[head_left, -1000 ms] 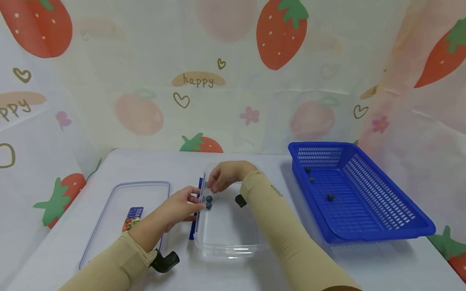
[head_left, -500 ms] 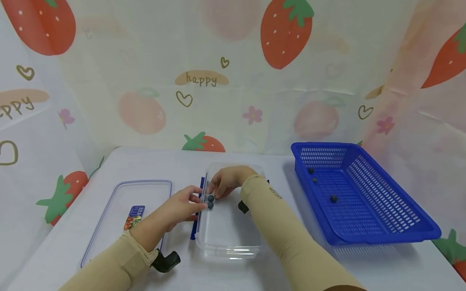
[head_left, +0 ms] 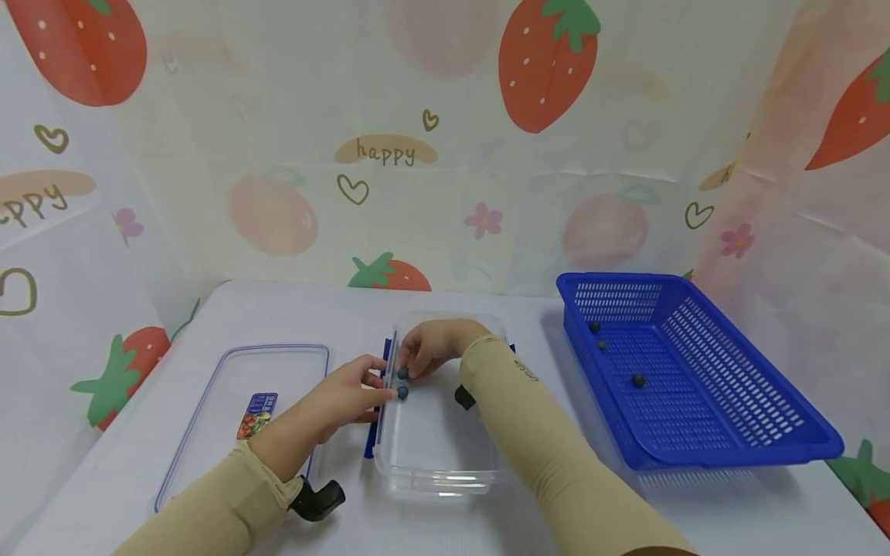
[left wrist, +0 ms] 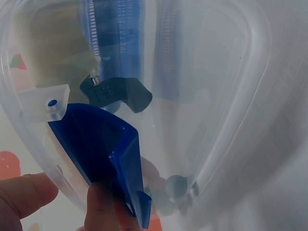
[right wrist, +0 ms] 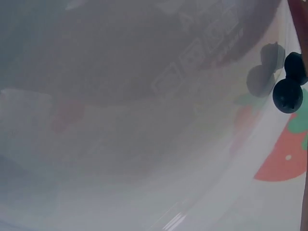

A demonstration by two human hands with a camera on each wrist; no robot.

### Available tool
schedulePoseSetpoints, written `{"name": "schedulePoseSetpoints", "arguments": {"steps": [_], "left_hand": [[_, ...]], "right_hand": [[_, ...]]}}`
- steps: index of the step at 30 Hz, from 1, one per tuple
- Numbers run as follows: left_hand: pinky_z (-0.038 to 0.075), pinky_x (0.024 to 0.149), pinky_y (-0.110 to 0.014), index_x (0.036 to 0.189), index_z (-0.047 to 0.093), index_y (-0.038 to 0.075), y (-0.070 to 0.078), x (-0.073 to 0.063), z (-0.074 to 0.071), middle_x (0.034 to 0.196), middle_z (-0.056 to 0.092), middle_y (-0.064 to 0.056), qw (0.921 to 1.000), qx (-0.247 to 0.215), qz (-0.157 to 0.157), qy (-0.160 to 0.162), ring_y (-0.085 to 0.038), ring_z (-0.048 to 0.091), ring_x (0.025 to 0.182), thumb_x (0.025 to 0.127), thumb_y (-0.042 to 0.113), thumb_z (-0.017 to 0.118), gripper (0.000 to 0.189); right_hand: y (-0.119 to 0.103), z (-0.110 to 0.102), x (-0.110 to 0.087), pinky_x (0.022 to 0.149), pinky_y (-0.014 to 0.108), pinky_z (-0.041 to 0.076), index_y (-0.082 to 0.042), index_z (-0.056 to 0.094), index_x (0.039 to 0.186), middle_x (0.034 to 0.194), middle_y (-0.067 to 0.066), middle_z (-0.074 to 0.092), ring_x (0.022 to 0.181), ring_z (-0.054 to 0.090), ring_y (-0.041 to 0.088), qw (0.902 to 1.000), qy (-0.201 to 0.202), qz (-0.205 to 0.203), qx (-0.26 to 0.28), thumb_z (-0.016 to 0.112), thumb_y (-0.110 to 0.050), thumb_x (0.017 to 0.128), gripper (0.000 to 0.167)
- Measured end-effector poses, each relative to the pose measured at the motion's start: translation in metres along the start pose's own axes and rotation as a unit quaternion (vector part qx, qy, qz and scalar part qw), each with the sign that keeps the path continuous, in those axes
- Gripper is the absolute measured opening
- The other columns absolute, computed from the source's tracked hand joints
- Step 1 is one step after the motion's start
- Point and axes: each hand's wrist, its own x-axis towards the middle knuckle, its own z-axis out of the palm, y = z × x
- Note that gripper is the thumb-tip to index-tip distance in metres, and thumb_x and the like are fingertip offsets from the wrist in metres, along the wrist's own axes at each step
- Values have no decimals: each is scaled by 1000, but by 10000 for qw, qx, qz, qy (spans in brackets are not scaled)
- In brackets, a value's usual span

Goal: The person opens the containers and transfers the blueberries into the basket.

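Pinched between the fingertips of the right hand (head_left: 434,346) is one dark berry (head_left: 403,373) — low inside the clear container (head_left: 434,477), close to its left wall. Just nearer the person lies a second berry (head_left: 402,393), also by that wall. Gripping the container's left side is the left hand (head_left: 348,388), its thumb at the rim and fingers against the blue latch (left wrist: 98,139) (the left wrist view shows this flap hanging open). Three more dark berries (head_left: 638,381) sit in the blue basket (head_left: 726,454) on the right — well apart from both hands. Left of the container, the blue-edged clear lid (head_left: 208,417), with its printed label (head_left: 256,415), lies on the white table (head_left: 410,533).
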Motion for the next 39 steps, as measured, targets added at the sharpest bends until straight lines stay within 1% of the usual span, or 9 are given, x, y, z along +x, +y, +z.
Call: {"name": "schedulePoseSetpoints", "arguments": {"steps": [10,13,19,24,26,30,33,37,39], "left_hand": [[55,76,-39,125,45,9,1,0,2,110,49,-14,10000,-9,35,-19,-22,57,90,87,16,62,43],[55,76,-39,126,44,8,1,0,2,111,49,-14,10000,9,18,-15,-22,57,90,87,16,63,44],[55,76,-39,128,42,8,3,-1,2,112,49,-15,10000,48,-60,27,-22,57,91,86,18,64,48],[54,77,-39,129,42,8,4,-1,2,113,49,-15,9999,81,-98,34,-22,57,91,86,18,64,50],[54,77,-39,130,41,8,4,-1,2,114,48,-15,9999,82,-112,23,-23,57,92,86,18,64,50],[54,77,-38,130,41,8,3,1,2,114,48,-15,9998,89,-180,33,-23,56,94,87,17,63,50],[54,77,-37,131,41,9,2,2,2,115,48,-14,9997,122,-220,43,-23,56,94,87,17,63,50],[54,77,-37,131,41,9,0,2,2,115,48,-14,9997,149,-194,49,-23,56,95,87,18,63,50],[54,77,-37,131,41,9,0,2,2,115,48,-14,9997,148,-191,69,-23,56,95,87,18,63,50]], "right_hand": [[-3,-2,-6,74,29,55,-4,65,86,90,8,66,78,62,19,9996,192,-202,-40,68,-4,80,7],[-4,-4,-10,75,29,55,-3,64,85,89,8,65,77,62,19,9993,200,-261,148,68,-2,79,7],[-6,-14,-19,77,32,54,0,62,85,84,10,65,76,62,19,9959,200,-509,714,66,3,79,8],[-7,-23,-25,80,33,54,0,62,88,84,11,65,80,63,20,9935,243,-767,803,65,0,80,8],[-8,-26,-29,81,33,53,0,62,88,85,11,66,84,63,22,9924,289,-860,831,65,0,81,8],[-13,-32,-41,82,33,53,0,62,89,88,12,65,94,60,33,9902,432,-1072,784,65,-1,81,9],[-19,-38,-53,83,34,53,-1,61,91,90,13,66,97,60,34,9878,546,-1273,714,65,-3,82,10],[-25,-48,-70,83,34,53,-1,60,92,92,15,65,94,63,29,9834,727,-1553,587,65,-5,83,11],[-26,-53,-79,83,35,53,-2,60,92,92,15,65,94,62,32,9814,853,-1658,459,66,-6,83,12]]}}
